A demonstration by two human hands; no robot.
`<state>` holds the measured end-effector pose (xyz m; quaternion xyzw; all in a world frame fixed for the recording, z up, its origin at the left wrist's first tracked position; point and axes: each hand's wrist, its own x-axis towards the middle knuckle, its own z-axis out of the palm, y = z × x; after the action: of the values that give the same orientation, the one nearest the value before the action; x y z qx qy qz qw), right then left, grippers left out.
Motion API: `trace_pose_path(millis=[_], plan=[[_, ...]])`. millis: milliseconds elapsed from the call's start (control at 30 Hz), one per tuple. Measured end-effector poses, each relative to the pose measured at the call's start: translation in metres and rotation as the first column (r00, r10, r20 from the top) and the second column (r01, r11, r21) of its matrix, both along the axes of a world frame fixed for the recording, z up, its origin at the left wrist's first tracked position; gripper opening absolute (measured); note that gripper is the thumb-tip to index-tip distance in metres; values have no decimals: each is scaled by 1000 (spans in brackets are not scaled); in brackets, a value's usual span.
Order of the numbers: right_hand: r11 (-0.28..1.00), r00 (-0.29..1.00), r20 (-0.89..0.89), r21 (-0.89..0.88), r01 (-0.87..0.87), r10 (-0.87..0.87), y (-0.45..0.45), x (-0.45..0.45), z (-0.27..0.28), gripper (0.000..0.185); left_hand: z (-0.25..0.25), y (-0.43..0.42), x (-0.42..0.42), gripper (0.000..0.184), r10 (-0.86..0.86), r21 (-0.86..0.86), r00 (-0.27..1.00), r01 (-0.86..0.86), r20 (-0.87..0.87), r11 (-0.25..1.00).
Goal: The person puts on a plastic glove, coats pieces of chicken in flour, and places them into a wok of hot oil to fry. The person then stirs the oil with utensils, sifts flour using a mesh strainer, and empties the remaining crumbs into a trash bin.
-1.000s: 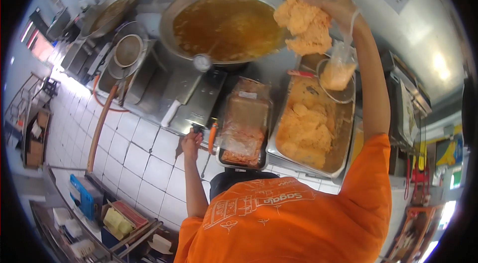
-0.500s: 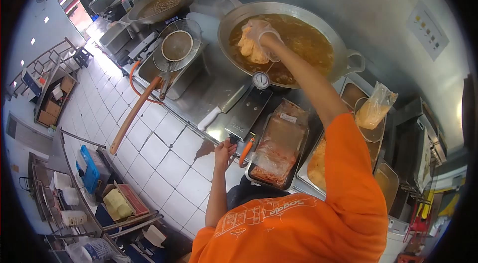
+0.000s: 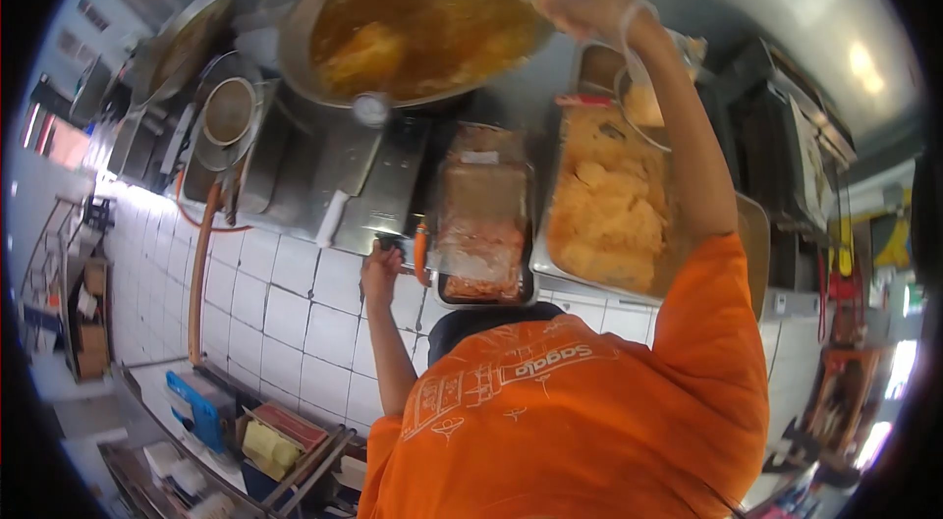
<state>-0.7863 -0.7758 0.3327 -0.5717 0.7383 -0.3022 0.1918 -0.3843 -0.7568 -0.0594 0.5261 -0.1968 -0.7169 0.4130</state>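
Observation:
A large wok (image 3: pixel 295 57) of brown oil stands at the back, with a pale battered piece (image 3: pixel 368 57), which looks like chicken, in the oil at its left. Near the wok's right rim, in a clear plastic glove, is my right hand (image 3: pixel 587 3); motion blurs its fingers, and I see no food in them. My left hand (image 3: pixel 379 273) is closed around a black knob (image 3: pixel 390 242) on the front of the steel counter unit. Below my right forearm lies a tray of orange-tan breading (image 3: pixel 609 215). A round dial thermometer (image 3: pixel 371 109) sits at the wok's front rim.
A tray of raw marinated meat (image 3: pixel 481 249) under plastic lies right of the knob, beside an orange hose (image 3: pixel 420 252). A knife (image 3: pixel 334 218) rests on the steel. Further left are a long-handled strainer (image 3: pixel 230 113) and a second wok (image 3: pixel 187 43).
My right hand has moved right, out of the wok, letting go of the battered piece, which is now in the oil. My left hand stays at the knob. The view has turned right.

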Motion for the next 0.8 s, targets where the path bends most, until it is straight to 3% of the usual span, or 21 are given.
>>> trace_pose_path(millis=[100, 167, 233, 300, 433, 500, 633, 700, 733, 800], plan=[[970, 985, -170, 243, 23, 19, 63, -66, -81, 11, 10, -2, 2, 54, -84, -9, 993, 85, 78, 996], [854, 967, -142, 507, -114, 214, 105, -112, -157, 10, 13, -5, 3, 52, -95, -12, 992, 97, 83, 995], [759, 946, -100, 626, -180, 307, 127, -108, -188, 10, 26, -1, -1, 48, -66, -6, 995, 66, 71, 998], [767, 958, -279, 601, 225, -63, 140, -86, -215, 32, 37, 3, -4, 48, -77, -8, 993, 78, 95, 997], [883, 919, -390, 450, 131, 63, 131, -66, -246, 50, 32, 3, -6, 46, -76, -65, 984, 87, 159, 994], [708, 939, -309, 697, 114, 152, 117, -59, -243, 56, 31, 4, -6, 45, -60, -69, 982, 74, 180, 995], [670, 895, -315, 742, 24, 317, 104, -71, -273, 49, 31, 5, -8, 43, -52, -88, 981, 70, 185, 994], [823, 921, -178, 530, -206, 346, 110, -92, -289, 52, 30, 5, -7, 41, -83, -93, 981, 100, 177, 991], [828, 925, -173, 522, -205, 338, 115, -97, -287, 52, 31, 5, -7, 41, -88, -100, 979, 108, 186, 989], [940, 981, 6, 285, -187, 194, 124, -107, -275, 50, 30, 5, -6, 42, -76, -77, 976, 93, 205, 993]])
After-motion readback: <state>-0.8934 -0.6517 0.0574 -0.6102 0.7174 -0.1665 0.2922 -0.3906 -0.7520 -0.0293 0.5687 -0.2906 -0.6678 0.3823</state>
